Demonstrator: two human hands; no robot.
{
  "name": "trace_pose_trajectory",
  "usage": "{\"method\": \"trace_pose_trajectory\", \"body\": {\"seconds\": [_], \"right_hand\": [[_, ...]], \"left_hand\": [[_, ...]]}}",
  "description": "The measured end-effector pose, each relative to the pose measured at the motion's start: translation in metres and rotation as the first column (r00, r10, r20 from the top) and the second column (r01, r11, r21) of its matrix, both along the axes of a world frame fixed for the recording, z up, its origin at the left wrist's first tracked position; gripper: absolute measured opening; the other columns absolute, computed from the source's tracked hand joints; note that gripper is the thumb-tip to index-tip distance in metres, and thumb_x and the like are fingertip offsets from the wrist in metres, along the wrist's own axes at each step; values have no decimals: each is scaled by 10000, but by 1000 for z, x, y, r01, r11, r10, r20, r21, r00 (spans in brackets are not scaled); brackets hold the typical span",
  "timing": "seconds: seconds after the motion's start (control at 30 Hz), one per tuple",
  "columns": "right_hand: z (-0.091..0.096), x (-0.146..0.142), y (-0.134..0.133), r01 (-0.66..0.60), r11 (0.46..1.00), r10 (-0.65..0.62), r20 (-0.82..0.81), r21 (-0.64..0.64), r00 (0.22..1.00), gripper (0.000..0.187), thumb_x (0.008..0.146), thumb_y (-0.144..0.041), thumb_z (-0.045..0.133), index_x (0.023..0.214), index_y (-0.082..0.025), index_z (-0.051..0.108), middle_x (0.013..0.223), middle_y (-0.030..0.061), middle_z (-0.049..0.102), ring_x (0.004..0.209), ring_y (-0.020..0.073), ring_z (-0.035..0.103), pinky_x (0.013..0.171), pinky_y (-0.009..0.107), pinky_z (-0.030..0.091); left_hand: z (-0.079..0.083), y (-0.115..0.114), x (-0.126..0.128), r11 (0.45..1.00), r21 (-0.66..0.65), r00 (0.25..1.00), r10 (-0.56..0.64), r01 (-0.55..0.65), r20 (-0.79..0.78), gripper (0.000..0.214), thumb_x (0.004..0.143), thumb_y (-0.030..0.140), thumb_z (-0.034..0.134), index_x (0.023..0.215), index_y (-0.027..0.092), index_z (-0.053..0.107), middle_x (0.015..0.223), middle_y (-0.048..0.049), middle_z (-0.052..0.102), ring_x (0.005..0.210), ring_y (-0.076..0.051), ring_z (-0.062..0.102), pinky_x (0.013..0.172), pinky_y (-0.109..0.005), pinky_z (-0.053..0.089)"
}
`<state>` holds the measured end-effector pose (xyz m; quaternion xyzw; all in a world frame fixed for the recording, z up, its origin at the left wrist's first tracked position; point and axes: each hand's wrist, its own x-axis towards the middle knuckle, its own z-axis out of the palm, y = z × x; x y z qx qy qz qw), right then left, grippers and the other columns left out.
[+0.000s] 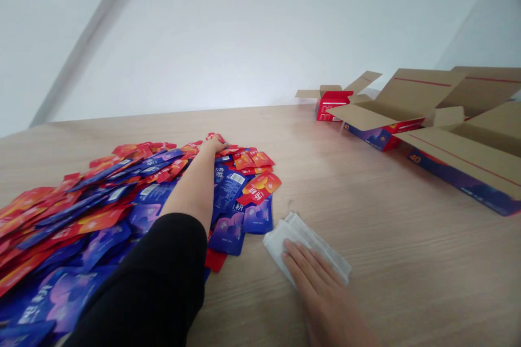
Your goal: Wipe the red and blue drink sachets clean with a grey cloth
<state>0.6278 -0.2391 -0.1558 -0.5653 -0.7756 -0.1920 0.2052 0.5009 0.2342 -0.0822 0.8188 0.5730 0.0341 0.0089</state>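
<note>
A large heap of flat red-orange and blue-purple sachets (148, 195) covers the left part of the wooden table. My left hand (212, 145) reaches out to the far edge of this heap, its fingers curled against a red sachet (215, 136); the fingertips are mostly hidden. Lower right of the heap lies a folded white cloth or wipe (280, 236), flat on the table. My right hand (315, 276) rests on it palm down, with straight fingers pressing it from above.
Along the right side stand cardboard boxes with raised flaps: a small red box (330, 107) farthest off, a blue and red box (372, 135), and a larger blue box (459, 179) nearer me. A white wall (252, 27) rises behind the wooden table (391, 238).
</note>
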Motion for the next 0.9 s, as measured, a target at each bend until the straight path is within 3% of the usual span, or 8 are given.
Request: {"method": "trace_pose_trajectory", "body": {"seconds": [0.13, 0.3, 0.43, 0.57, 0.67, 0.73, 0.8, 0.9], "right_hand": [[2, -1, -2, 6, 1000, -6, -18, -29, 1000, 716, 619, -59, 415, 1321, -60, 557, 1420, 132, 507, 1272, 235, 537, 981, 366, 526], [-2, -3, -2, 12, 999, -14, -52, -46, 999, 727, 619, -60, 432, 1335, -69, 556, 1437, 119, 493, 1285, 230, 523, 1003, 365, 511], [-5, -4, -2, 69, 994, -73, -39, -81, 997, 709, 643, -16, 412, 1331, -91, 569, 1439, 98, 500, 1297, 216, 511, 1027, 366, 495], [-9, 3, -2, 235, 970, -238, -43, -61, 970, 660, 707, 32, 373, 1330, -74, 564, 1415, 112, 531, 1298, 215, 510, 1044, 395, 484], [-10, 14, 1, 359, 929, -363, -23, -92, 932, 613, 764, 43, 354, 1333, -58, 559, 1405, 124, 541, 1296, 217, 511, 1080, 400, 447], [-8, 23, 4, 397, 910, -400, 1, -118, 917, 591, 790, 37, 350, 1337, -53, 555, 1403, 129, 543, 1291, 221, 516, 1085, 395, 437], [-3, 31, 6, 415, 897, -418, 16, -153, 908, 583, 802, 27, 350, 1346, -46, 545, 1410, 134, 534, 1292, 226, 514, 1085, 392, 432], [5, 41, 8, 453, 864, -458, 33, -220, 888, 559, 825, -1, 349, 1351, -27, 535, 1420, 151, 520, 1295, 244, 511, 1083, 401, 425]], "left_hand": [[1, 0, 0, 1000, -8, 995, 21, -22, -93, 369, 937, 369, 600, 1240, 162, 563, 1248, -97, 584, 1076, -239, 608, 903, -453, 527], [16, -25, 3, 999, 39, 990, -17, 22, -141, 358, 937, 353, 604, 1237, 162, 563, 1239, -97, 586, 1062, -232, 613, 888, -441, 536], [39, -51, -1, 994, 84, 986, -49, 63, -162, 363, 933, 352, 610, 1234, 154, 565, 1231, -103, 589, 1056, -231, 616, 883, -434, 538], [71, -87, -7, 980, 160, 976, -89, 122, -200, 372, 933, 365, 610, 1233, 151, 566, 1235, -106, 589, 1063, -234, 614, 896, -442, 531], [93, -135, -7, 952, 222, 957, -156, 212, -245, 367, 958, 343, 566, 1270, 152, 543, 1207, -106, 614, 1060, -238, 625, 910, -456, 520], [101, -181, -9, 922, 241, 930, -233, 304, -283, 364, 977, 202, 474, 1333, 131, 496, 1159, -144, 653, 1075, -279, 637, 893, -456, 512], [103, -237, -15, 891, 222, 892, -317, 397, -323, 407, 951, 103, 423, 1353, 117, 483, 1149, -167, 671, 1059, -299, 657, 855, -426, 520], [92, -326, -35, 858, 151, 833, -412, 491, -371, 454, 908, 25, 412, 1354, 67, 486, 1139, -183, 687, 1007, -279, 686, 785, -370, 548]]}}
